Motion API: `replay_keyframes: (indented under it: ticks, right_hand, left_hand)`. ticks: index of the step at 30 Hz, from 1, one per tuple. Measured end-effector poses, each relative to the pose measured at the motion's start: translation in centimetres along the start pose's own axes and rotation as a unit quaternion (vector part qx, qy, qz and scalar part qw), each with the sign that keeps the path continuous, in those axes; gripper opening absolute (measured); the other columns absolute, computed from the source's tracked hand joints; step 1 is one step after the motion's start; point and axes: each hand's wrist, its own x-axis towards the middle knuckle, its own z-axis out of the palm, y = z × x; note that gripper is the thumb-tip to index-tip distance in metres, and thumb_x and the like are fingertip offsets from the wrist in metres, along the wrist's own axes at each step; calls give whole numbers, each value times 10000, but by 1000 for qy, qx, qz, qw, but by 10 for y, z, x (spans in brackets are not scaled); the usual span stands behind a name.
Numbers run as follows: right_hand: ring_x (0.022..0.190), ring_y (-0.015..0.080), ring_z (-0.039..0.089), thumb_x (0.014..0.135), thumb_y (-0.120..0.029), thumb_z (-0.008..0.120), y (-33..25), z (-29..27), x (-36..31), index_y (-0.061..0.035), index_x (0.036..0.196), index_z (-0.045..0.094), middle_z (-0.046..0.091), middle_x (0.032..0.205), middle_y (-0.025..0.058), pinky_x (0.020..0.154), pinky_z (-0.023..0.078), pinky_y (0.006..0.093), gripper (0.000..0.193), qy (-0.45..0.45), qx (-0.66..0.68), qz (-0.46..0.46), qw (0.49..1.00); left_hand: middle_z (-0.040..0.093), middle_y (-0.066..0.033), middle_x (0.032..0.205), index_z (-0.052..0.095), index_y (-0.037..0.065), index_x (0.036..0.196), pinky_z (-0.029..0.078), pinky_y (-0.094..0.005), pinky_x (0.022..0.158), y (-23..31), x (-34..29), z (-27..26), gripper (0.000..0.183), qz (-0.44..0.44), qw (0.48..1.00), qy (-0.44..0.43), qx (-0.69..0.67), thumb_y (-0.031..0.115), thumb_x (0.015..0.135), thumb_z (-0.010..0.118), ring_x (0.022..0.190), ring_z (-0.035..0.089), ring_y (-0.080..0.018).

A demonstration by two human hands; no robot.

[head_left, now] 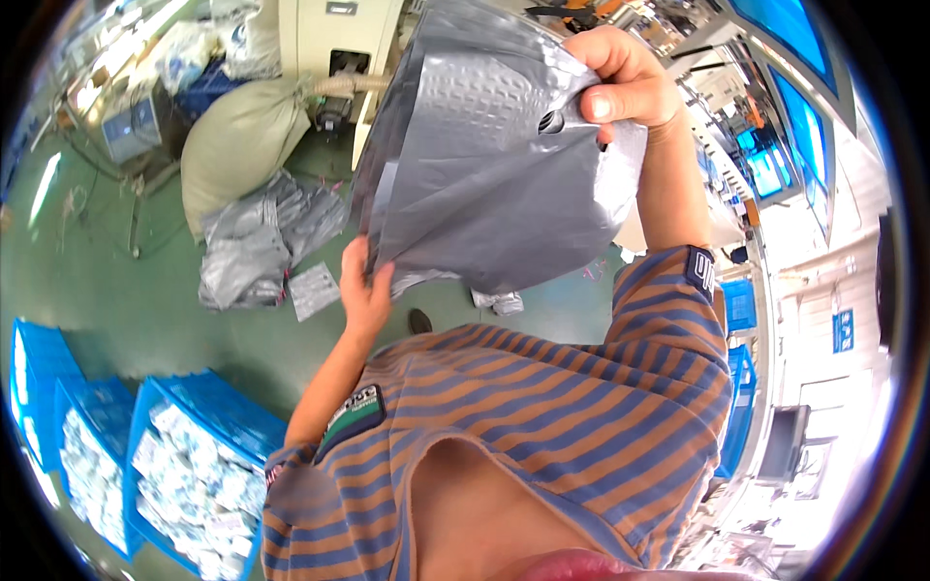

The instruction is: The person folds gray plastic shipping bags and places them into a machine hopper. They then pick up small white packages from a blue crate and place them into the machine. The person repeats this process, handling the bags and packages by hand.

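A stack of grey plastic mailer bags hangs in front of me, held up between both hands. My right hand grips the upper right corner, with the thumb pressed on the near face beside a small dark hole and the fingers partly hidden behind. Around the lower left edge, my left hand is closed, thumb in front. Several layers show along the left side of the stack. A patch of raised dimples marks the upper part of the front bag.
Blue crates full of small white packets stand at the lower left. On the green floor lie crumpled grey bags and a white sheet, beside a full beige sack. A pale cabinet stands at the back, with equipment along the right.
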Motion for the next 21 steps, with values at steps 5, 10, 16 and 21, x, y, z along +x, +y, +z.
replay_keyframes:
  ticks: [5,10,16,21]
  right_hand:
    - [473,38,482,740,-164,653,2,-24,-37,70,1003,550,615,794,58,424,413,163,367,22,53,-36,998]
    - [472,72,520,726,-191,663,19,-29,-45,83,986,552,620,765,86,399,409,171,394,-23,45,-37,998]
    - [333,87,456,705,-306,685,23,-22,-41,81,681,567,528,500,59,300,320,206,405,26,8,-76,997]
    - [384,74,482,683,-244,698,21,-40,-61,96,849,573,587,633,69,345,375,181,399,-5,3,-62,998]
  left_hand:
    - [536,-137,994,489,-31,997,370,-305,858,-18,-20,-25,268,35,992,-122,-27,143,800,538,945,502,-256]
    - [552,-84,1039,494,-5,1071,382,-307,869,-12,-22,-15,364,-381,842,-70,-376,307,890,441,957,520,-191]
    - [544,-82,1112,474,24,1141,403,-328,887,-9,-11,-28,376,-502,687,-253,-460,288,874,482,1023,517,-182]
    - [535,-79,1129,441,59,1183,413,-382,889,-10,-20,-21,408,-505,650,-250,-509,156,811,577,1030,521,-210]
